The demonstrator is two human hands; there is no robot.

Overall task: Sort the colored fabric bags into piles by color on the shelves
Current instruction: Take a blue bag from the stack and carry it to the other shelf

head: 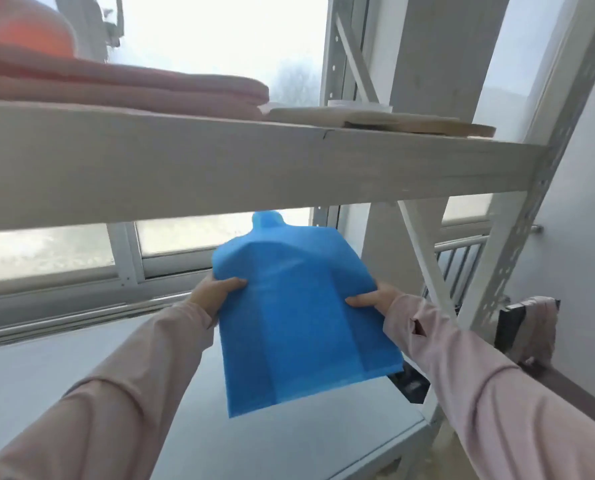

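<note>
Blue bag (299, 313) hung flat in the air between two shelves, below the upper shelf (220, 168) and above the lower shelf (64, 358). Left hand (216, 292) pinched its left edge and right hand (375, 299) its right edge. Pink bags (133, 88) lay stacked on the upper shelf.

one blue bag (299, 320), two hands, a pink bag pile (143, 88)

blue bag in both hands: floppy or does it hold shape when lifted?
Probably semi-stiff: the blue bag stays nearly flat though the left hand and right hand pinch only its side edges. Likely light, since a fingertip grip carries it. Its creases suggest it folds rather than drapes.
</note>
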